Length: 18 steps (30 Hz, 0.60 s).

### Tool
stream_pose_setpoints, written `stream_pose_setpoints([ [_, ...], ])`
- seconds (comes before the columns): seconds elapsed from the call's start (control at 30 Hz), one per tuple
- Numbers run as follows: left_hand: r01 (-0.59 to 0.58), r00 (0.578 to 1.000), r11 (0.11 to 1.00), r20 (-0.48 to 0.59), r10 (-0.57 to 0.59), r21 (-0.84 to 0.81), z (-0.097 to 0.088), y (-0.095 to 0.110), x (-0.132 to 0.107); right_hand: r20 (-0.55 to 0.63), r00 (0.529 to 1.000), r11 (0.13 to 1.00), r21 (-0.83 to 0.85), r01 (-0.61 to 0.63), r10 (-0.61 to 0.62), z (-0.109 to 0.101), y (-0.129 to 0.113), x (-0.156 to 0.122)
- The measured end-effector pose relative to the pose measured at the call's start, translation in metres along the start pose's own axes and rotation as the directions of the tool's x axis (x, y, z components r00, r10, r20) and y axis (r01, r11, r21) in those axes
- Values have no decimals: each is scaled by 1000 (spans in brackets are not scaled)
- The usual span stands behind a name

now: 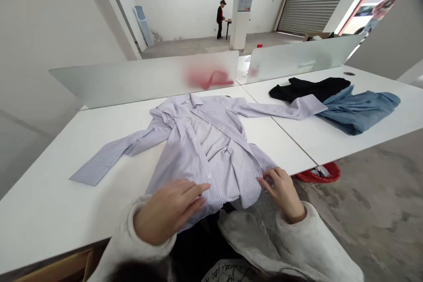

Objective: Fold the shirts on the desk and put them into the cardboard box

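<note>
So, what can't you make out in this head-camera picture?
Head view:
- Lower front of the striped shirt: covered by the left hand.
- Red shape: blurred behind the frosted divider.
- Contents of the red tub: partly cut off by the table edge.
- Top of the far table: too small.

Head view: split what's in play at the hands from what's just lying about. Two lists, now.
In play:
lilac pinstriped shirt, spread out flat
left hand, open on its front
right hand, pinching its hem

Lying about:
black garment
blue denim garment
red bin on the floor
</note>
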State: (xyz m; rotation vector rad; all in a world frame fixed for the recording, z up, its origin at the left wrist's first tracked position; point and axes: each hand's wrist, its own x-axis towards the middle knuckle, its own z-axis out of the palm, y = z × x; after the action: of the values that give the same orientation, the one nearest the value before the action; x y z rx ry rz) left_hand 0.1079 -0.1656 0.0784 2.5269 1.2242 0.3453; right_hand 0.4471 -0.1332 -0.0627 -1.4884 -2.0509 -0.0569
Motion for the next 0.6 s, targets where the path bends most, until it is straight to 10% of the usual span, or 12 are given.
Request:
stream_pose_setpoints([
  [0.2,135,987,991,89,-135,2,-33,-56,58,-55,991,966,237,-104,121,-27,-54,23],
  [0.27,220,963,972,140,-229,76,-27,-83,84,33,995,921,383,71,-90,-40,-80,32],
  [0.37,364,901,907,168,-401,212,1,-121,118,163,872,777,550,308,-461,-47,-101,39],
  [0.6,466,830,841,192,-523,275,33,-171,166,-23,999,986,161,-33,38,-12,-2,22],
])
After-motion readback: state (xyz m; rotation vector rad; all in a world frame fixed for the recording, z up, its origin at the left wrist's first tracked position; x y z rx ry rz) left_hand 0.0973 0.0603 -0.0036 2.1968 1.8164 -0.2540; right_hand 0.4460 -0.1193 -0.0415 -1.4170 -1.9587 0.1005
